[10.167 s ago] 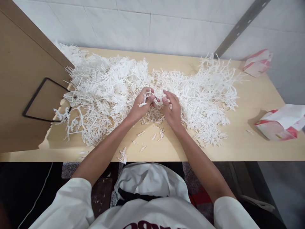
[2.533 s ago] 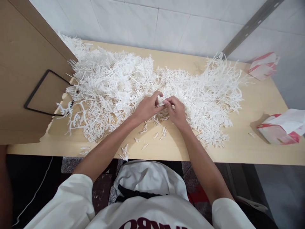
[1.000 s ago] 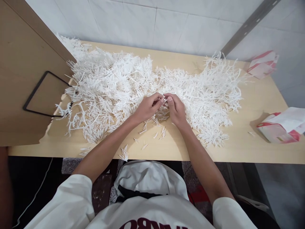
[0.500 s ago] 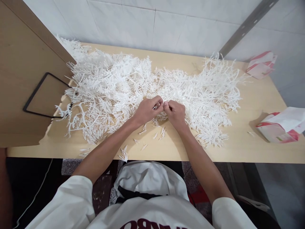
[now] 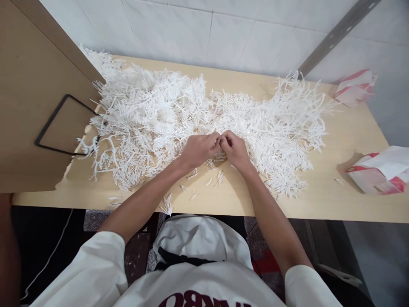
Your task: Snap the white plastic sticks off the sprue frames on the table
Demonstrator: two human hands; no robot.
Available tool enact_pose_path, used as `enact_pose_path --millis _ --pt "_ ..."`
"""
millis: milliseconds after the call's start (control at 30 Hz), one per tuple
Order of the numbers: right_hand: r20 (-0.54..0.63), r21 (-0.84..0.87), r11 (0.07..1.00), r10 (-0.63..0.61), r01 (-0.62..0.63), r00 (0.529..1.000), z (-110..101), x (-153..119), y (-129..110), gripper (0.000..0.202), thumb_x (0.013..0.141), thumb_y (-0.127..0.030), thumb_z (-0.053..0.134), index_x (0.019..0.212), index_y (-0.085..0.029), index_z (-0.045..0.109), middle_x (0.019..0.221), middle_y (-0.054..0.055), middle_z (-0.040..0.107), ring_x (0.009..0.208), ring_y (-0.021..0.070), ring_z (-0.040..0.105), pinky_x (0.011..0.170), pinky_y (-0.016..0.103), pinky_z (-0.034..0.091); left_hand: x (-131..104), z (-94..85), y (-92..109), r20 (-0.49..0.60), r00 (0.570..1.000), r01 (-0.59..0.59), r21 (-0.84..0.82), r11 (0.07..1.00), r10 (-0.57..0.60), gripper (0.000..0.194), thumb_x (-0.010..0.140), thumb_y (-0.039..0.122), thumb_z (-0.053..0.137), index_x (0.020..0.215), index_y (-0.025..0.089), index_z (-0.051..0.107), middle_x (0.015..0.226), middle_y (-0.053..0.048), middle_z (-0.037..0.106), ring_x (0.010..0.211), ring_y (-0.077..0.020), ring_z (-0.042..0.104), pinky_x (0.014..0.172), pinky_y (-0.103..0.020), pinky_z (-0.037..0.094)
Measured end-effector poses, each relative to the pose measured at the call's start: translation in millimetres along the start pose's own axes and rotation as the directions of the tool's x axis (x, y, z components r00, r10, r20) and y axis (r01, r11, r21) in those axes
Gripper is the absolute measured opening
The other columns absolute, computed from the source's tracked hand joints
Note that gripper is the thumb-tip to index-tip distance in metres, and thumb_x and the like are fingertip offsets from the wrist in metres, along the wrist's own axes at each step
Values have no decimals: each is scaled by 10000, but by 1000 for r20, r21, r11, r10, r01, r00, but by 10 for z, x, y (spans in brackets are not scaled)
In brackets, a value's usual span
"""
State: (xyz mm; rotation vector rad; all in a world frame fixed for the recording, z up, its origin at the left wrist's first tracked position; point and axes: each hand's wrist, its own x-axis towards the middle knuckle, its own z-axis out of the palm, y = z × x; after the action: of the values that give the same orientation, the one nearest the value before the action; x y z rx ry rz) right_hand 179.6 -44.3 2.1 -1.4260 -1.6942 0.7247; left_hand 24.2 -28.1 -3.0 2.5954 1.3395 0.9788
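A wide heap of thin white branching pieces (image 5: 153, 106) lies across the wooden table (image 5: 345, 170). My left hand (image 5: 200, 149) and my right hand (image 5: 234, 149) meet fingertip to fingertip at the near side of the heap's middle. Both are closed in a pinch, and whatever they hold between the fingers is too small or hidden to make out. A few loose white bits (image 5: 219, 178) lie on the wood just below my hands, and a small cluster (image 5: 166, 204) rests by the front edge.
On the left stands a cardboard box (image 5: 38, 106) with a black wire frame (image 5: 53, 121) against it. Two red and white paper packets (image 5: 380, 170) sit at the right. A tiled wall (image 5: 191, 30) and a slanted metal post (image 5: 338, 38) rise behind the table.
The fingers of my left hand have curled closer together, closing the gap that showed between them. My right hand's fingers have shifted slightly. The whole view has moved a little.
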Motion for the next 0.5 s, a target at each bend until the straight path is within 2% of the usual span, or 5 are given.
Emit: enact_pose_path --millis 100,200,300,400,500 --pt "2 4 1000 10 -10 1000 24 -6 31 159 810 -222 491 663 -216 432 551 -68 411 505 81 342 521 237 287 25 -32 -65 -74 997 -17 23 1000 19 159 859 212 465 760 176 584 535 20 543 484 -86 434 503 -238 222" --pt "-24 -72 997 -41 39 999 72 -20 47 141 829 -255 514 697 -214 483 573 -62 469 515 84 383 545 245 320 94 -129 -163 -143 977 141 -103 985 -155 84 832 192 498 786 180 567 528 51 468 476 -72 382 521 -230 261" --pt "-79 -72 992 -109 104 991 111 -19 46 184 906 -361 482 908 -221 601 804 4 643 679 126 560 649 277 426 135 -190 -198 -55 977 174 -335 926 -204 94 874 258 495 839 193 553 527 74 399 477 -66 368 531 -213 298" --pt "-123 -26 980 -198 197 972 101 -17 38 294 949 -415 424 1091 -244 616 1108 60 670 1003 180 612 869 342 471 122 -183 -149 85 988 152 -441 885 -127 157 924 326 452 903 205 550 539 77 395 482 -68 365 527 -215 293" --pt "-92 43 982 -177 182 980 60 -26 19 348 954 -466 404 1112 -244 620 1115 53 685 1044 185 616 926 359 467 94 -159 -95 155 986 132 -459 878 -67 174 946 335 420 937 211 542 564 73 430 492 -69 368 533 -217 289"
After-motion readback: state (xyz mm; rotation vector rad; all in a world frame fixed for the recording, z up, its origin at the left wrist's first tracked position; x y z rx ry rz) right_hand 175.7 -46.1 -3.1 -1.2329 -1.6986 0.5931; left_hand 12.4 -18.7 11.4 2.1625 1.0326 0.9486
